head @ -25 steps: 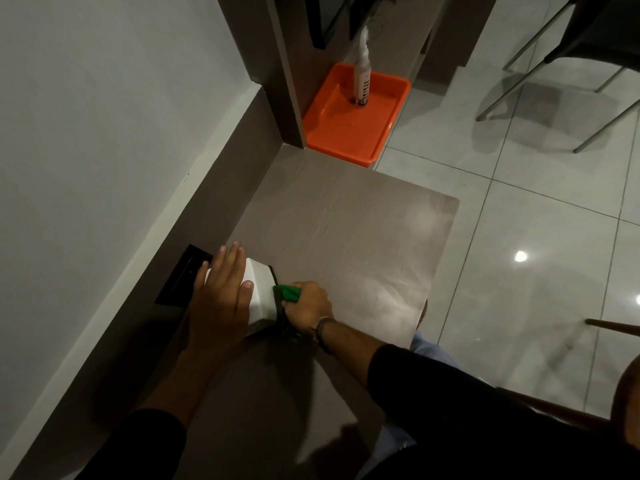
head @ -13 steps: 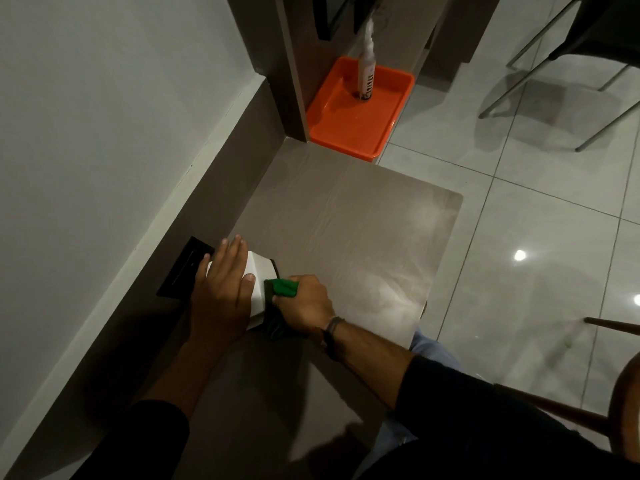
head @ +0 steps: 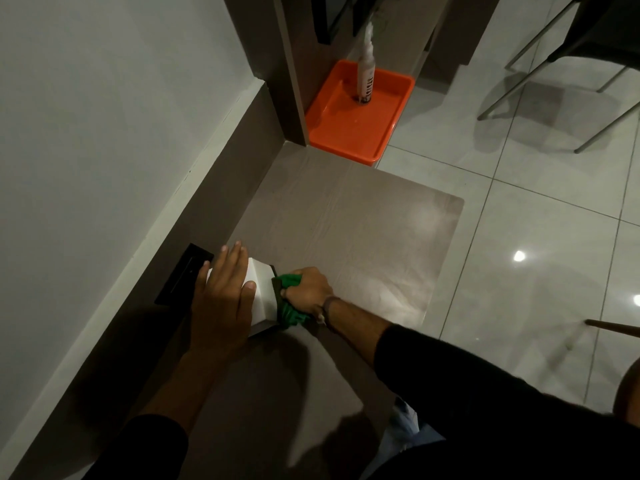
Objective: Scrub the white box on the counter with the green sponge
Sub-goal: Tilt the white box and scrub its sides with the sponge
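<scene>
Head view, looking down at a grey-brown counter that runs along a pale wall. A white box sits near the wall side of the counter, just beside a black wall plate. The left hand lies flat on top of the box, fingers spread and open, pinning it rather than grasping it. The right hand has its grip closed around a green sponge, pressed against the box's right-hand side face.

To scrub well, the left hand should likely bear straight down so the box cannot slide toward the wall, while the right hand works the sponge along the full face in short strokes, flat against the surface and down to the bottom edge.

The box's long axis appears to run roughly parallel to the wall, from near the person toward the far end of the counter, though the hand hides much of its top.
</scene>
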